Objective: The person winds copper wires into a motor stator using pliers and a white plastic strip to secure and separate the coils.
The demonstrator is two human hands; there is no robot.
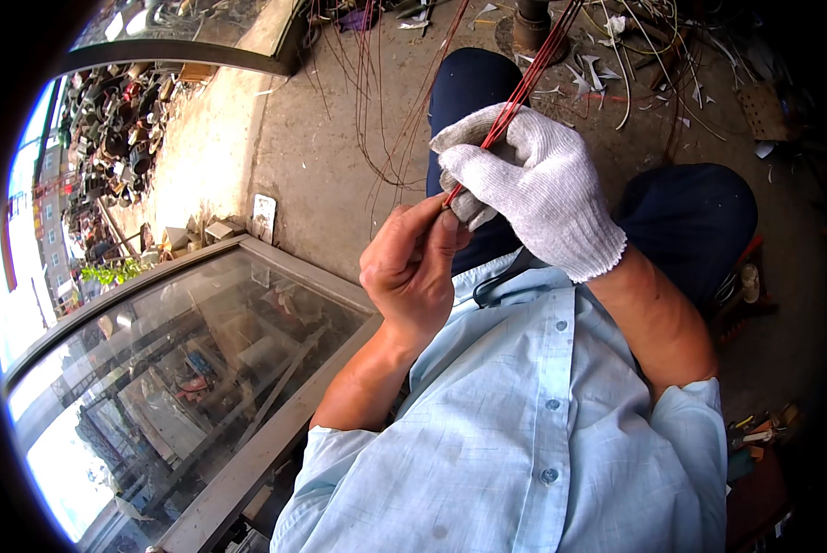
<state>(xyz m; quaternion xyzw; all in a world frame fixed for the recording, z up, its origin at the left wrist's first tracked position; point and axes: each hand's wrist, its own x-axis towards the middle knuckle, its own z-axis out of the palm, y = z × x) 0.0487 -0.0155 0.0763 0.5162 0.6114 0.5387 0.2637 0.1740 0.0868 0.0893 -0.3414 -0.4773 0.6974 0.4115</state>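
Observation:
A bundle of thin red wires (pixel 544 57) runs down from the top of the head view between my hands. My right hand (pixel 547 184), in a whitish knitted glove with greyish fingertips, is closed around the bundle, thumb over it. Just below and to the left, my bare left hand (pixel 412 272) pinches the lower ends of the wires between thumb and fingertips. The very tips are mostly hidden by the fingers. Both hands are held close together above my knees, in front of my light blue shirt.
More thin reddish wires (pixel 367 88) hang loosely beyond my hands. A framed glass panel (pixel 201 341) stands at the left. Outside lies a scrap heap (pixel 128 120). A metal post (pixel 530 32), paper scraps and tangled cables (pixel 627 78) are ahead; small tools (pixel 762 429) lie lower right.

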